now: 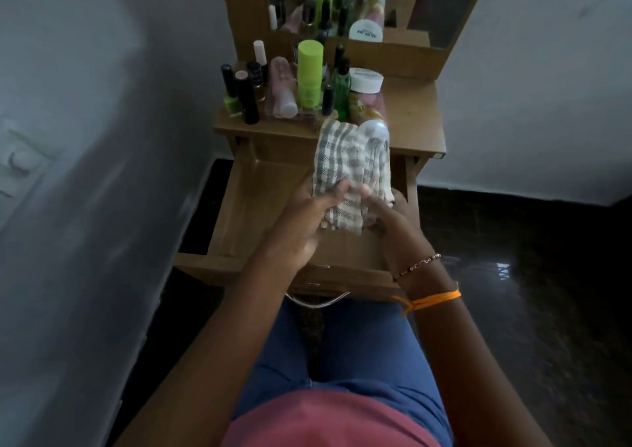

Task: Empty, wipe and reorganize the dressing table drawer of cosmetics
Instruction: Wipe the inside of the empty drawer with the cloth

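Cloth: checked grey-and-white cloth point(345, 169) held above the open drawer point(236, 214), long axis running from the hands toward the mirror point(444, 5), far end over the tabletop edge.
Left hand: left hand point(307, 220) grips the cloth's near end, fingers curled under it.
Right hand: right hand point(390, 220) pinches the same end, thumb on top.
Cosmetics: bottles point(301, 80) crowded on the tabletop's left and middle.
Room: bare tabletop point(417, 118) to the right; bare drawer floor at left.
Hidden: drawer's middle and right floor covered by hands and cloth; white round object point(376, 128) behind the cloth unclear.
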